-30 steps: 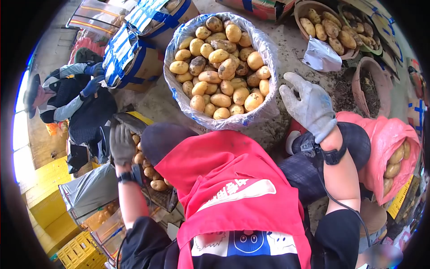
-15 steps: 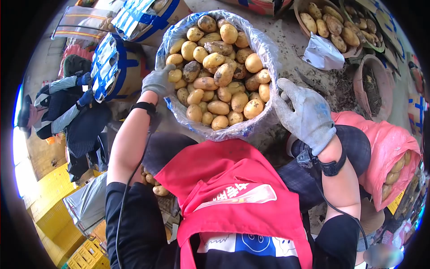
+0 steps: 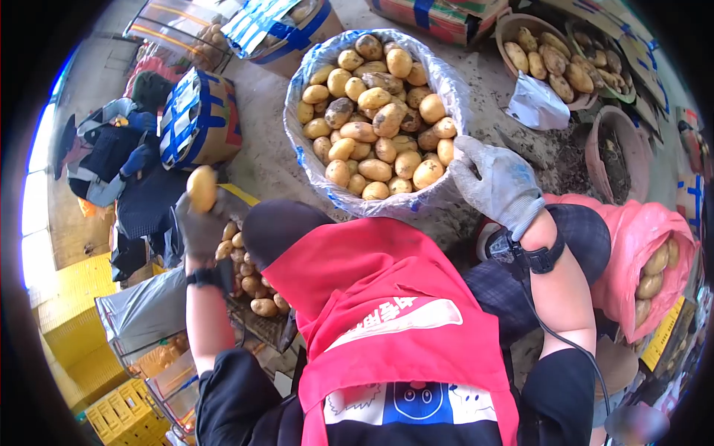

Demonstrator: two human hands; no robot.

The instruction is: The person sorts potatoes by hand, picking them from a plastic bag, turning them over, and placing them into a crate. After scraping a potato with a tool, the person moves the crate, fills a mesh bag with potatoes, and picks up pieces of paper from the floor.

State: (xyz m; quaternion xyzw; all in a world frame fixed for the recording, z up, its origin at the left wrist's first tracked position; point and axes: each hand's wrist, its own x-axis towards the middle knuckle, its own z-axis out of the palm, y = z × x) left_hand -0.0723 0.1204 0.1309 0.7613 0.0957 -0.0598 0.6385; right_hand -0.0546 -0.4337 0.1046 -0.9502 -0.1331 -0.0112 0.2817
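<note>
A round tub lined with clear and blue plastic (image 3: pixel 296 141) stands in front of me, heaped with potatoes (image 3: pixel 387 119), some smeared with dark soil. Off to the tub's left, my gloved left hand (image 3: pixel 201 232) is closed on a single potato (image 3: pixel 201 189), slightly blurred. Below that hand lies a pile of potatoes (image 3: pixel 245 275) beside my knee. My gloved right hand (image 3: pixel 502 187) grips the tub's right rim, its fingers bent over the edge.
Taped boxes (image 3: pixel 212 123) stand at the left, near a co-worker (image 3: pixel 111 160). A pink sack (image 3: pixel 632 238) of potatoes lies at my right. Farther right are a basin of potatoes (image 3: pixel 513 33) and a pinkish tub (image 3: pixel 599 149). Yellow crates (image 3: pixel 126 412) sit lower left.
My left hand has left the tub's left rim and swung left and down, now with a potato in it. My right hand stays at the right rim. The view has shifted slightly.
</note>
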